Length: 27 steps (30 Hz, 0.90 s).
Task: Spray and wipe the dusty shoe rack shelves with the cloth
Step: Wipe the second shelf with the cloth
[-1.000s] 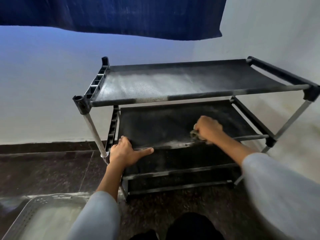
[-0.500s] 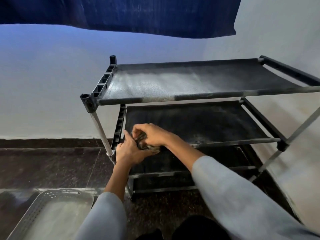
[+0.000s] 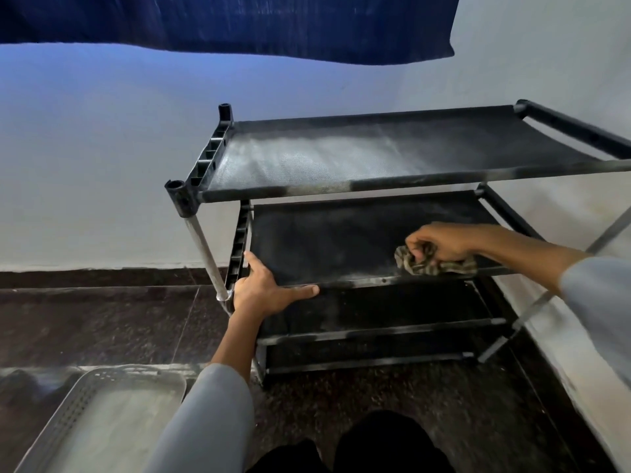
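Dusty black shoe rack (image 3: 375, 158); striped cloth (image 3: 433, 264) bunched on middle shelf (image 3: 341, 240).

Rack (image 3: 392, 158): I read no label, brand or number on its shelves or posts.
Cloth (image 3: 433, 264): I see a striped pattern only, no print.
Basket (image 3: 68, 414): I find no marking on it.
Blue fabric (image 3: 239, 22): plain weave, no lettering I can make out.
Wall (image 3: 85, 148): no sign.
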Each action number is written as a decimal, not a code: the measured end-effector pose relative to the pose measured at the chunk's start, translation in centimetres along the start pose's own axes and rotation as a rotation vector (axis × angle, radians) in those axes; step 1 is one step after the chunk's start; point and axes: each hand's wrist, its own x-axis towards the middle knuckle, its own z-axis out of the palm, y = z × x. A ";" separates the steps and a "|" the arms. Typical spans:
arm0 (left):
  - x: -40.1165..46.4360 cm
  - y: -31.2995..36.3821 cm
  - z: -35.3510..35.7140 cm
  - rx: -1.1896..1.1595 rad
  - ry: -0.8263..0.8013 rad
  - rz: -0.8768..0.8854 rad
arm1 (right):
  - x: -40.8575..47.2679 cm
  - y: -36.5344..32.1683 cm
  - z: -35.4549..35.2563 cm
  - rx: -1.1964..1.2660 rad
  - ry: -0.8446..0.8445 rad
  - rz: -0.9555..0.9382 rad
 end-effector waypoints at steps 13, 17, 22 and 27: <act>0.4 -0.4 0.1 0.076 0.012 0.013 | 6.3 -12.8 3.1 0.177 0.014 -0.339; 0.5 -0.3 0.1 0.073 0.033 0.005 | 9.2 -19.5 4.5 0.070 -0.008 -0.270; 0.3 -0.1 0.1 0.054 0.002 0.005 | 8.2 -19.6 2.9 -0.096 -0.080 -0.118; -0.2 0.1 0.0 0.021 -0.014 0.001 | 4.3 -9.9 -0.7 -0.111 -0.364 0.062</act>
